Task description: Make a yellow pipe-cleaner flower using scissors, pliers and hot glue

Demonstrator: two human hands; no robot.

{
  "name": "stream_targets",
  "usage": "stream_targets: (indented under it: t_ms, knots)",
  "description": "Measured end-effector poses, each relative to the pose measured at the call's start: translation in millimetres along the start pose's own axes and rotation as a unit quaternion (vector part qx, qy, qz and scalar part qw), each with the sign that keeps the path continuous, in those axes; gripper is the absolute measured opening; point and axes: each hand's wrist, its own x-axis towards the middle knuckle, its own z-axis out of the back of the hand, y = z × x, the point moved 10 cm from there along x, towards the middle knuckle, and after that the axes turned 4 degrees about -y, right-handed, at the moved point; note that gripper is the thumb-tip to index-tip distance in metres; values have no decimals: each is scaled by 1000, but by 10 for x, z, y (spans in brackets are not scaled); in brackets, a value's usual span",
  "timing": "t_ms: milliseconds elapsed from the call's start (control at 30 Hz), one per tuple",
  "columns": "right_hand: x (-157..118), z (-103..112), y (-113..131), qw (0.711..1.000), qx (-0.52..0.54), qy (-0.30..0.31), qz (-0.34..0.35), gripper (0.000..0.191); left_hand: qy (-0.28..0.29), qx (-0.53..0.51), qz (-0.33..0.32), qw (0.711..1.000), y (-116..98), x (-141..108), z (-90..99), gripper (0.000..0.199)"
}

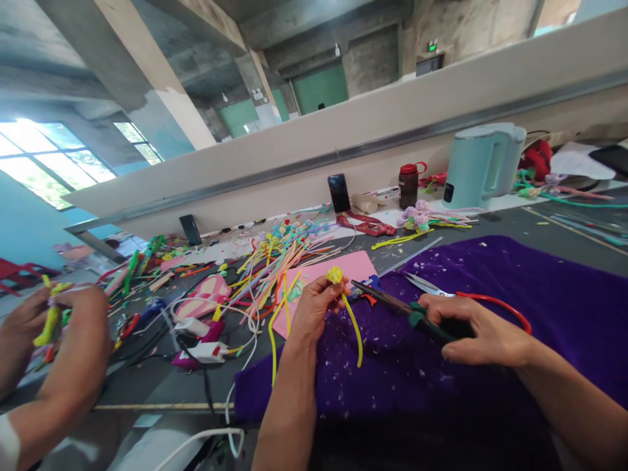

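Note:
My left hand (pixel 316 307) pinches a small yellow pipe-cleaner flower (pixel 334 275) between thumb and fingers. A yellow pipe-cleaner stem (pixel 357 333) hangs down from it. In my right hand (pixel 478 330) is a pair of dark scissors (pixel 387 299), the fingers wrapped round its black and green handles. The tips of the blades point left, close beside the flower and my left fingertips. Beneath both hands spreads a purple cloth (pixel 495 268) dotted with small scraps. On it lie silver scissors with a red handle (pixel 495 307).
At left, a co-worker's hands (pixel 69 320) hold a yellow-green piece. Loose pipe cleaners (pixel 279 255) heap beyond a pink sheet (pixel 353 263). White cables (pixel 252 307) run near a glue gun (pixel 206 337). Along the back stand a phone (pixel 338 193), a bottle (pixel 408 186) and a kettle (pixel 473 170).

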Motion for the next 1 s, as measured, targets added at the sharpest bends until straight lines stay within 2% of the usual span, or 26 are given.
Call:
stream_targets:
  t_ms: [267,600,1000]
  knots:
    - [-22,-50,-7,996,-81,-22,-13,23,16,1,25,1000,26,-25,-52,27]
    - [-1,-80,63,992,-124,-34,-3,21,37,3,38,999,80,-32,-116,16]
    - [19,-85,85,990,-136,-41,8,19,18,84,0,996,30,-9,-117,17]
